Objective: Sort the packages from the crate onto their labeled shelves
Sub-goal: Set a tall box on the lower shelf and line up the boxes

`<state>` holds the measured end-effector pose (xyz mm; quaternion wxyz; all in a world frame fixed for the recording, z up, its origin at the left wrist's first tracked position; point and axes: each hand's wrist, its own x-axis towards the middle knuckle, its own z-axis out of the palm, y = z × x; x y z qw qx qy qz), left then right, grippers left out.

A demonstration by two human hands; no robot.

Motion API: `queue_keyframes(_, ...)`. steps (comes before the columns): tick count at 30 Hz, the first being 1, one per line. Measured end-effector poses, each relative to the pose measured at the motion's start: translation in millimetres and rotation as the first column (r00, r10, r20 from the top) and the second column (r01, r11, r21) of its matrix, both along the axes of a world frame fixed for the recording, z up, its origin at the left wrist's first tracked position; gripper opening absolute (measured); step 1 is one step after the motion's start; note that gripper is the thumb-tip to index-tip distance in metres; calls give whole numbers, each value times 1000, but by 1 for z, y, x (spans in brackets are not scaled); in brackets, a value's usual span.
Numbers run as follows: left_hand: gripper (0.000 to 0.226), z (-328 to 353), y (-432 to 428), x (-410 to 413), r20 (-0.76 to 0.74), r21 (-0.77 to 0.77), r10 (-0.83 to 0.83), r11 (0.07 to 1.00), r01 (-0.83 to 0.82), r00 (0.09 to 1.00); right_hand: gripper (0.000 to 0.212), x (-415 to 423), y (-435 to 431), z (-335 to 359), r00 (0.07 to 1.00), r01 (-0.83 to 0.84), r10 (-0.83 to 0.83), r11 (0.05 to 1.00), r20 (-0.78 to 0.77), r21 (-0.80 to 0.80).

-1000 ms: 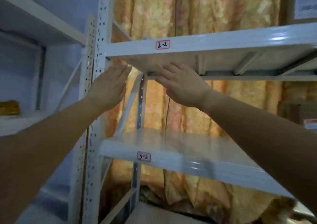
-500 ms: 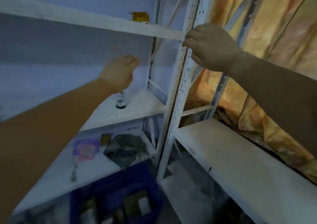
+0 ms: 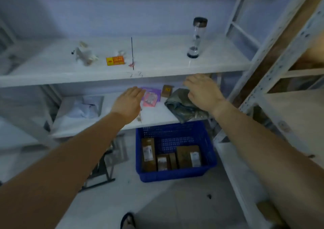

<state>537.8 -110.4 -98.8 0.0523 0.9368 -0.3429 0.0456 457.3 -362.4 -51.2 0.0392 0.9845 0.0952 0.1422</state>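
The left hand hovers empty, its fingers straight and relaxed, in front of the middle shelf. Below it, the blue crate sits on the floor with brown cardboard packages standing on end: a tall narrow box, two small boxes and a wider labelled box. They look stiff and light, best pinched across the flat faces near the top edge. The right hand also holds nothing, its fingers loosely spread above a crumpled grey-green bag.
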Motion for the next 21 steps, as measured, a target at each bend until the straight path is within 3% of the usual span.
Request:
queue_keyframes(6, 59, -168, 30, 0, -222, 200, 74, 979, -28, 972, 37, 26, 42, -178, 970, 29, 0, 993, -244, 113)
queue_keyframes(9, 60, -261, 33, -4, -301, 281, 58, 959, 30, 952, 42, 25, 51, -274, 904, 87, -43, 993, -425, 84)
queue_keyframes(16, 64, -462, 19, -6, -429, 240, 84, 971, 24, 899, 46, 28, 52, -478, 796, 203, -80, 969, -600, 139)
queue_keyframes(21, 68, -573, -1, 0, -581, 160, 243, 970, -184, 777, 39, 29, 57, -603, 766, 230, -98, 965, -635, 129)
